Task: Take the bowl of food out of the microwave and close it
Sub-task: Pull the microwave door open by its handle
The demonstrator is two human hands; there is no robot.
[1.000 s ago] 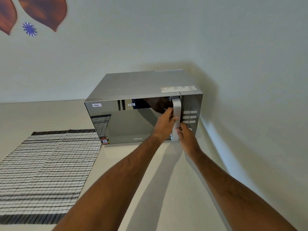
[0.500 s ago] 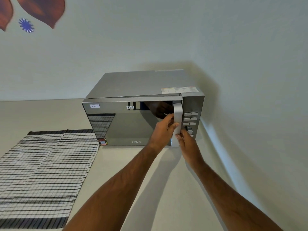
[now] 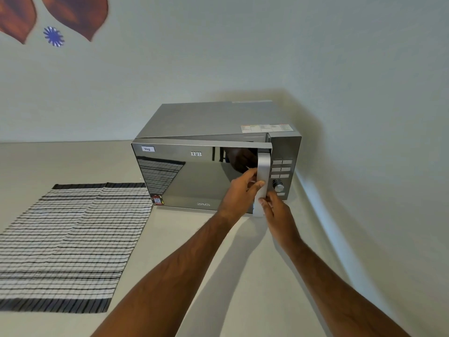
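A silver microwave (image 3: 209, 120) stands on the counter in the corner of the room. Its mirrored door (image 3: 192, 181) is swung a little way out, with a narrow gap showing along the top and right edge. My left hand (image 3: 240, 190) grips the middle of the vertical silver door handle (image 3: 263, 166). My right hand (image 3: 274, 210) holds the handle's lower end. The inside of the oven is hidden behind the door, and no bowl shows.
A black-and-white striped cloth (image 3: 70, 242) lies flat on the pale counter (image 3: 170, 251) left of the microwave. The control panel with buttons and a knob (image 3: 278, 186) is right of the handle. A wall (image 3: 364, 166) runs close along the right side.
The door has come away from the microwave body, from shut to slightly ajar, with both hands drawing the handle toward me.
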